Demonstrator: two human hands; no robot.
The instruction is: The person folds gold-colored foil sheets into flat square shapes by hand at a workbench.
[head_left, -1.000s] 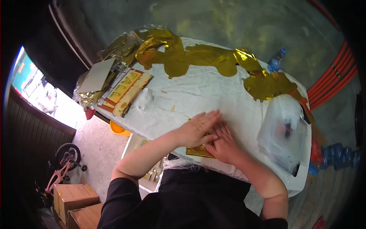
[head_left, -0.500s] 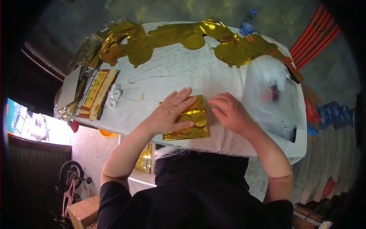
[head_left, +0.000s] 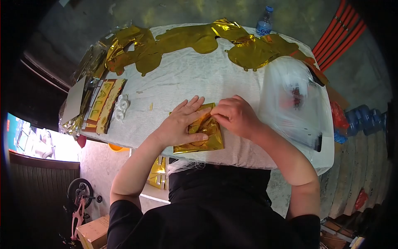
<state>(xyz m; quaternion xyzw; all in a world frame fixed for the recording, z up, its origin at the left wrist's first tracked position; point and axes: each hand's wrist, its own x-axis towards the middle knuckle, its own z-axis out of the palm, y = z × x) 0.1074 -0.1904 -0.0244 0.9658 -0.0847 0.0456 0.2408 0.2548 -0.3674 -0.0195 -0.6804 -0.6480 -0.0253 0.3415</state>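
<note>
A folded gold foil balloon (head_left: pixel 213 139) lies as a shiny square near the table's front edge. Flat across its left part rests my left hand (head_left: pixel 179 126), fingers stretched out and thumb apart, pressing on the foil. My right hand (head_left: pixel 237 116) is closed in a pinch at the square's upper right, where the foil looks creased and pulled up between thumb and fingers. The fingertips partly hide the pinched spot. Left of my hands sit small rolls of white ribbon (head_left: pixel 121 107) beside printed gold packaging cards (head_left: pixel 100 103).
More flat gold foil balloons (head_left: pixel 186 38) stretch along the table's far side. Clear plastic bags (head_left: pixel 286 112) are stacked at the right. A water bottle (head_left: pixel 264 23) stands at the back edge. The table (head_left: pixel 161 89) has a white cloth; a cardboard box (head_left: pixel 93 232) is on the floor.
My right hand has moved left from beside the foil square onto its upper right and closed on the foil. My left hand stays flat on it. The view has shifted slightly.
</note>
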